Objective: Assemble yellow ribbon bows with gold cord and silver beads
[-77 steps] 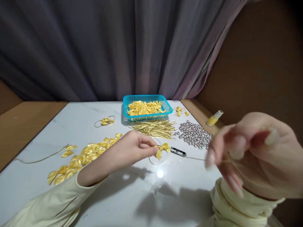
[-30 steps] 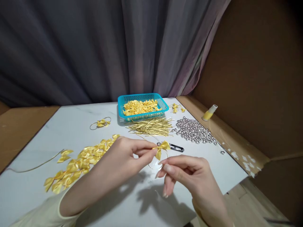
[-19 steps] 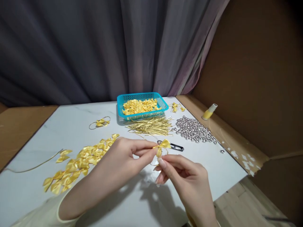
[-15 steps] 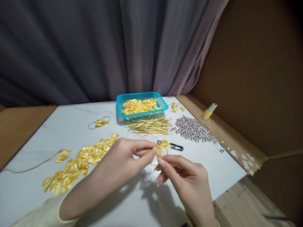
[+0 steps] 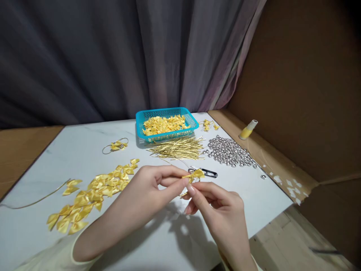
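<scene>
A small yellow satin bow (image 5: 198, 173) with a thin gold wire loop is held over the middle of the table. My left hand (image 5: 156, 188) pinches the bow's left side between thumb and fingers. From the right, my right hand (image 5: 218, 209) is closed at the bow's lower edge, its thumb and forefinger pressed together there. The fingertips of both hands nearly touch and partly hide the bow and wire. Just behind the bow lies a pair of black thread snips (image 5: 208, 172).
Loose yellow bows (image 5: 108, 182) lie left of my arm. A blue basket (image 5: 167, 136) holds more bows, behind gold wires (image 5: 180, 147). Silver beads (image 5: 229, 152) are piled right, near a yellow bottle (image 5: 248, 130). A finished-looking bow ring (image 5: 118, 145) lies back left.
The bow has tilted flatter between my fingers, and its lower tail is now mostly hidden. My right hand has shifted slightly left and up against it. The camera view moved a little.
</scene>
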Motion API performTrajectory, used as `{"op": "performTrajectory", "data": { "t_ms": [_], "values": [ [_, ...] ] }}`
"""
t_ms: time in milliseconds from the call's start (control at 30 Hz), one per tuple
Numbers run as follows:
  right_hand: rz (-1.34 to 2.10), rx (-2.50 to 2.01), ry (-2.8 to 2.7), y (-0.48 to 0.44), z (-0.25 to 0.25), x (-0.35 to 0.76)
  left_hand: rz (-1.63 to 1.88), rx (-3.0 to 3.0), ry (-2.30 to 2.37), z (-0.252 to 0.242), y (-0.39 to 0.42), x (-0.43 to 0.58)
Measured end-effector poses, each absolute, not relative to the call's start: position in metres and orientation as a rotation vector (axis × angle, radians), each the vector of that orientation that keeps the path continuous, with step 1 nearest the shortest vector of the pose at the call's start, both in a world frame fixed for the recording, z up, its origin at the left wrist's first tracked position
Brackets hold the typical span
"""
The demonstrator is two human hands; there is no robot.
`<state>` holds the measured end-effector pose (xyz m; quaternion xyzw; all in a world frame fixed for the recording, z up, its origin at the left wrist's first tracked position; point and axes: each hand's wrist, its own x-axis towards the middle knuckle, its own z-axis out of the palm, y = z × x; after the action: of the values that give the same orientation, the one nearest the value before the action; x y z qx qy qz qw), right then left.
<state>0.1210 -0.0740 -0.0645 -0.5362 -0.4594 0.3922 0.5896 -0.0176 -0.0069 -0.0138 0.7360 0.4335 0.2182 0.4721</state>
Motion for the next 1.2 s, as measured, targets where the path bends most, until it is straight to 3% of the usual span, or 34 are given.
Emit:
{"op": "performTrajectory", "data": {
  "t_ms": [567,767,967,1100,1200],
  "values": [
    [0.860,-1.221,-1.199,-0.074,-0.069,0.126,0.578,1.799,1.114,-0.022,-0.004,-0.012],
    [0.467,-1.216,-1.213,-0.078,-0.068,0.131,0.594,1.989,1.221,-0.023,-0.003,-0.010],
    [0.882,-1.107,-1.038,-0.095,-0.069,0.140,0.697,2.039,1.359,-0.026,0.002,-0.015],
    [0.608,-0.887,-1.102,-0.095,-0.069,0.152,0.698,2.124,1.374,-0.031,0.007,-0.018],
    [0.605,-0.759,-1.089,-0.094,-0.064,0.163,0.700,2.152,1.379,-0.034,0.008,-0.019]
  ]
}}
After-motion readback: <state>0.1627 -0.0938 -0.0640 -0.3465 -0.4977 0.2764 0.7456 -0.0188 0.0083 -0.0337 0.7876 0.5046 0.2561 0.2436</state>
